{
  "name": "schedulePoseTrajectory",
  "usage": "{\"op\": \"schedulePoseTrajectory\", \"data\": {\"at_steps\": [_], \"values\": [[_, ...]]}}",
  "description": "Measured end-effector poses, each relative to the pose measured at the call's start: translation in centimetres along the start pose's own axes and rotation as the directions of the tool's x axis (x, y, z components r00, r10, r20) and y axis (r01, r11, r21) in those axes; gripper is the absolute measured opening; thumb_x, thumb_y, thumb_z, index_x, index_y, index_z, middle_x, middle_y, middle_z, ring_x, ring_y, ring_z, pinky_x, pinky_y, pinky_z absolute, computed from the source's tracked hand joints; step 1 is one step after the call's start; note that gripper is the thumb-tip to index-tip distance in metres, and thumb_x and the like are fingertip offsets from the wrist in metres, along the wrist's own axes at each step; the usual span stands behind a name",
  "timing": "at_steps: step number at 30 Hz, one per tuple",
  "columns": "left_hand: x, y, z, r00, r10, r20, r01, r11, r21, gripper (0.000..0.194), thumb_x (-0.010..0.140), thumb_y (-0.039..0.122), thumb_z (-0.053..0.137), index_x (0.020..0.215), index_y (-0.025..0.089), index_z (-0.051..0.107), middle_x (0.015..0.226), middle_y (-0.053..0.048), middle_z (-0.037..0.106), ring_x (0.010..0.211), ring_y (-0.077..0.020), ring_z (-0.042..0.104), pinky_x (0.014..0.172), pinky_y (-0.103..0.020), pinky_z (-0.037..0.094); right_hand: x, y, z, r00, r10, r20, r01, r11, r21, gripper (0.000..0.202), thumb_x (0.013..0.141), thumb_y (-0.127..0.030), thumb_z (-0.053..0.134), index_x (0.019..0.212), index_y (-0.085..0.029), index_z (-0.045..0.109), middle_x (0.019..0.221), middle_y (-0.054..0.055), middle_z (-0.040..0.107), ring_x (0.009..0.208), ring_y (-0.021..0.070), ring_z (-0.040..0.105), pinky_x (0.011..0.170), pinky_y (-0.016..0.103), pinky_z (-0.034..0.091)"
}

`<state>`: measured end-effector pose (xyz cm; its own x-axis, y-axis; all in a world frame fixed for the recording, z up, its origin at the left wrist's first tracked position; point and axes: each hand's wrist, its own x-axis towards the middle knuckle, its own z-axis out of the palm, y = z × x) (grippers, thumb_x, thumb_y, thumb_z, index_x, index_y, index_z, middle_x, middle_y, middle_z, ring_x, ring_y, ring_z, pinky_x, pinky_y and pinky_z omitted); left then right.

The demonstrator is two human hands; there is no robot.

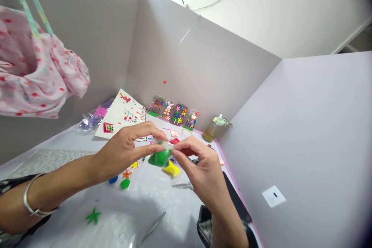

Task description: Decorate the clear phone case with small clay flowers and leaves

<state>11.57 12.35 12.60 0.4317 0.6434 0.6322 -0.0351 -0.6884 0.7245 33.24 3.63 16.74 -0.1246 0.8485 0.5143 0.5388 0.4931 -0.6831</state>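
Note:
My left hand [132, 148] pinches the left side of the top edge of a clear plastic bag with green clay [159, 158] inside. On the right side of the same edge, my right hand [200, 159] has its thumb and fingers pressed together. The bag hangs between both hands above the table. Just below it lies a yellow clay piece [172, 169]. A green star-shaped piece [93, 215] rests at the lower left, and a flat green round piece [124, 183] lies beside an orange star [127, 174].
Four decorated cards [180, 114] lean at the back wall, with a bottle [213, 128] to their right. A decorated sheet [116, 114] stands at the back left. Metal tools [154, 226] lie in front. A pink spotted cloth bag [43, 73] hangs upper left.

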Motion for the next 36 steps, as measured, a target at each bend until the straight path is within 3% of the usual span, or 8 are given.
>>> {"op": "schedulePoseTrajectory", "data": {"at_steps": [4,10,16,21,26,32,36], "values": [[0.0,0.3,0.0,0.999,0.035,0.021,-0.035,0.999,0.007,0.013,0.102,0.045,0.083,0.108,0.034,0.086,0.104,0.001,0.081,0.096,-0.0208,0.074,0.095,-0.032,0.059,-0.1,0.0,0.1,1.000,-0.018,-0.009,0.017,0.999,-0.027,0.017,0.102,-0.019,0.073,0.086,-0.024,0.074,0.083,0.000,0.074,0.076,0.0188,0.069,0.072,0.032,0.054],[0.0,0.3,0.2,0.995,0.093,0.031,-0.094,0.996,0.004,0.014,0.106,0.029,0.075,0.093,0.029,0.081,0.092,0.003,0.075,0.085,-0.0172,0.068,0.083,-0.028,0.055,-0.2,0.2,0.4,1.000,-0.020,0.019,0.021,0.999,-0.036,0.017,0.101,-0.016,0.076,0.087,-0.024,0.073,0.086,-0.001,0.074,0.078,0.0182,0.068,0.074,0.031,0.053],[0.1,0.5,0.2,0.995,0.080,0.060,-0.082,0.996,0.027,0.018,0.107,0.029,0.073,0.089,0.027,0.077,0.088,0.003,0.073,0.083,-0.0169,0.067,0.083,-0.029,0.053,0.0,0.3,0.7,0.996,-0.071,0.049,0.074,0.995,-0.071,0.017,0.104,-0.015,0.070,0.089,-0.024,0.070,0.086,-0.001,0.072,0.077,0.0169,0.066,0.074,0.030,0.051],[0.3,0.7,-0.2,0.997,0.063,0.050,-0.066,0.997,0.046,0.006,0.102,0.030,0.080,0.097,0.027,0.081,0.094,0.003,0.078,0.090,-0.0184,0.071,0.085,-0.029,0.054,0.0,0.5,0.7,0.997,-0.076,0.030,0.079,0.993,-0.084,0.018,0.104,-0.015,0.068,0.088,-0.024,0.068,0.085,0.000,0.070,0.077,0.0175,0.065,0.074,0.031,0.051],[0.4,1.0,-0.4,0.993,0.115,0.034,-0.118,0.988,0.098,0.017,0.103,0.025,0.075,0.087,0.027,0.078,0.088,0.003,0.077,0.084,-0.0169,0.069,0.081,-0.028,0.053,0.1,0.6,1.0,0.997,-0.057,0.051,0.061,0.993,-0.097,0.016,0.106,-0.021,0.069,0.091,-0.024,0.068,0.088,0.001,0.071,0.080,0.0187,0.065,0.075,0.032,0.052],[0.6,0.2,-1.1,0.997,0.047,0.068,-0.054,0.994,0.100,0.008,0.103,0.037,0.080,0.097,0.033,0.082,0.094,0.006,0.079,0.089,-0.0182,0.071,0.083,-0.028,0.052,0.1,0.4,1.2,0.994,-0.100,0.044,0.103,0.990,-0.094,0.021,0.106,-0.015,0.065,0.087,-0.024,0.067,0.086,0.000,0.069,0.079,0.0180,0.063,0.078,0.032,0.052],[0.6,0.2,-1.6,0.996,0.053,0.074,-0.062,0.991,0.116,0.015,0.106,0.039,0.076,0.093,0.033,0.081,0.091,0.005,0.078,0.086,-0.0184,0.069,0.081,-0.028,0.050,0.2,0.7,1.3,0.997,-0.075,0.035,0.078,0.991,-0.111,0.019,0.107,-0.018,0.067,0.089,-0.024,0.069,0.089,0.001,0.070,0.086,0.0198,0.063,0.080,0.034,0.050]]}}
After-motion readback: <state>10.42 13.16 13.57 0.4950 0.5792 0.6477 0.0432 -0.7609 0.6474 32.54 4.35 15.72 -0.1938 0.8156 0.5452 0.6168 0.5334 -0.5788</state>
